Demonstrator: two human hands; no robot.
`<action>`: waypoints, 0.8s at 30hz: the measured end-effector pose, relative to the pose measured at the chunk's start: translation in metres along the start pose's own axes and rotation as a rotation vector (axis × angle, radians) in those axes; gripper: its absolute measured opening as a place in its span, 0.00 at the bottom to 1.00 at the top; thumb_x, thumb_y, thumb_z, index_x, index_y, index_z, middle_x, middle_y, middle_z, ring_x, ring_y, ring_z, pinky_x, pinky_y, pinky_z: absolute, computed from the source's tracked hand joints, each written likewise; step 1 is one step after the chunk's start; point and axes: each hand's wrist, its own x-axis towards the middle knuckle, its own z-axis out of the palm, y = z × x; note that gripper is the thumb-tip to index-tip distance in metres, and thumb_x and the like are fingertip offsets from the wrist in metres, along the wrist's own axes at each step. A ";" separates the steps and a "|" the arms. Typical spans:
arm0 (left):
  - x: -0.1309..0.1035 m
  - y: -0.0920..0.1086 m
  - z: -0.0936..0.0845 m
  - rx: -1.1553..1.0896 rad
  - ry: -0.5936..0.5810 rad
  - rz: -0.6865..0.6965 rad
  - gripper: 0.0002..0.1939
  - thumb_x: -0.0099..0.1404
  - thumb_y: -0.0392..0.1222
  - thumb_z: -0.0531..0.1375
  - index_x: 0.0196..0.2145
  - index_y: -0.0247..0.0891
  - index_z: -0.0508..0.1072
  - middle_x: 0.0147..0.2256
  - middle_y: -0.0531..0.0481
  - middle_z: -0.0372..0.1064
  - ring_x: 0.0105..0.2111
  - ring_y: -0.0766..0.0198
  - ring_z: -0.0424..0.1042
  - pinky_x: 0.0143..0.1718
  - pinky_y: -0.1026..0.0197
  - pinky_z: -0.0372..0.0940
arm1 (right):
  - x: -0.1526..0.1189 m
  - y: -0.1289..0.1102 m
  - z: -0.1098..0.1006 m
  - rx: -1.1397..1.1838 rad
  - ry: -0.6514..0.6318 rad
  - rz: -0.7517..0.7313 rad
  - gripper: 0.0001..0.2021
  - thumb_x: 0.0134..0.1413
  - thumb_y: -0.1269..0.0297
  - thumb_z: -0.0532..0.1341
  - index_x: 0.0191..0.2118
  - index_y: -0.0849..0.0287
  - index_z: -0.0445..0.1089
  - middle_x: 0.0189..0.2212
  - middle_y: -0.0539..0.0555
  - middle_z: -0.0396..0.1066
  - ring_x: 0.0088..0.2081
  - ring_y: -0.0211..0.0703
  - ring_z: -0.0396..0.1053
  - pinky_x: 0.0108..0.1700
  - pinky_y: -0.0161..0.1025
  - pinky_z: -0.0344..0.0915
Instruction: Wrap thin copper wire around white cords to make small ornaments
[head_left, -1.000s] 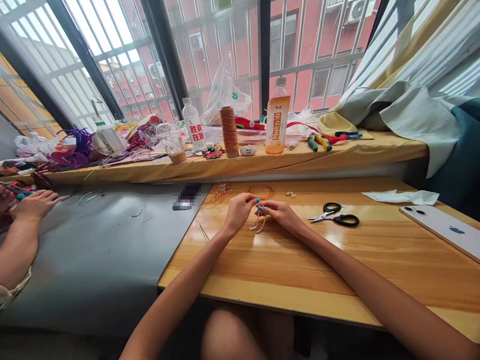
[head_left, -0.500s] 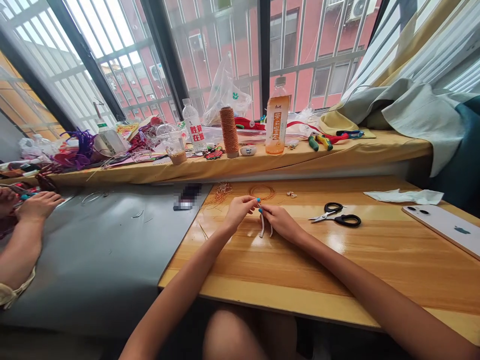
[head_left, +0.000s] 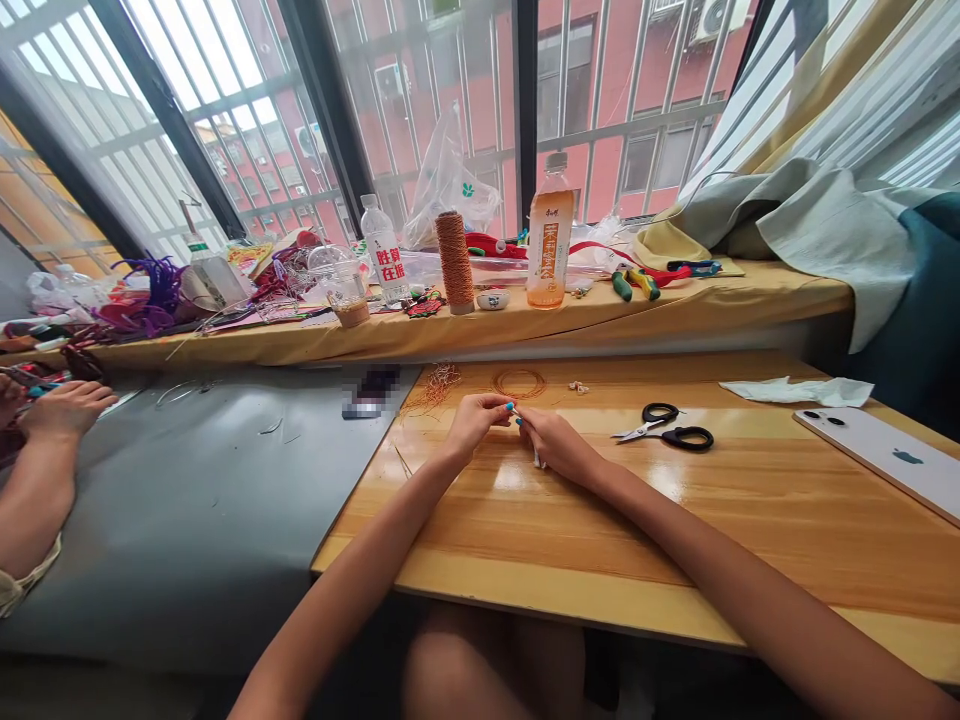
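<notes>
My left hand [head_left: 477, 424] and my right hand [head_left: 556, 440] meet above the wooden table [head_left: 480, 530], their fingertips nearly touching. The left thumb and forefinger are pinched together; what lies between them is too small to make out. My right fingers are closed on a white cord [head_left: 538, 460], its lower part hanging just below them. The rest of the cord is hidden by the fingers. Behind my hands lies a coil of thin orange-brown cord [head_left: 519, 373]. Black-handled scissors [head_left: 664, 428] rest to the right, blades slightly apart.
A phone [head_left: 892, 455] and a white tissue [head_left: 796, 390] lie at the right. Loose thread ends [head_left: 441, 380] and small white bits [head_left: 577, 387] lie at the back. On the ledge stand a cord spool [head_left: 455, 262] and a tea bottle [head_left: 551, 235]. Another person's hand [head_left: 69, 408] works at far left.
The two white strips that hung below my fingers are now mostly out of sight, with one short white part showing under my right hand. The view has shifted slightly.
</notes>
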 end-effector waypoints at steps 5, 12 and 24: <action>0.001 -0.004 -0.001 -0.145 -0.021 -0.056 0.14 0.38 0.41 0.65 0.25 0.30 0.74 0.25 0.47 0.69 0.26 0.69 0.65 0.32 0.63 0.60 | 0.000 0.003 0.001 0.162 0.041 0.088 0.11 0.54 0.70 0.43 0.28 0.59 0.61 0.20 0.49 0.63 0.21 0.34 0.59 0.26 0.32 0.54; 0.002 -0.003 0.002 -0.033 0.008 0.050 0.12 0.42 0.41 0.63 0.25 0.30 0.74 0.23 0.49 0.68 0.24 0.69 0.64 0.30 0.64 0.59 | 0.000 0.001 -0.004 0.145 0.036 0.091 0.11 0.54 0.69 0.44 0.26 0.59 0.60 0.18 0.48 0.62 0.21 0.34 0.59 0.27 0.32 0.54; 0.004 -0.009 -0.001 0.014 0.015 0.032 0.09 0.42 0.40 0.62 0.21 0.30 0.73 0.21 0.50 0.67 0.23 0.70 0.63 0.28 0.64 0.58 | 0.001 0.003 0.000 -0.051 -0.038 -0.024 0.16 0.51 0.76 0.44 0.44 0.62 0.62 0.37 0.59 0.69 0.35 0.41 0.65 0.36 0.35 0.58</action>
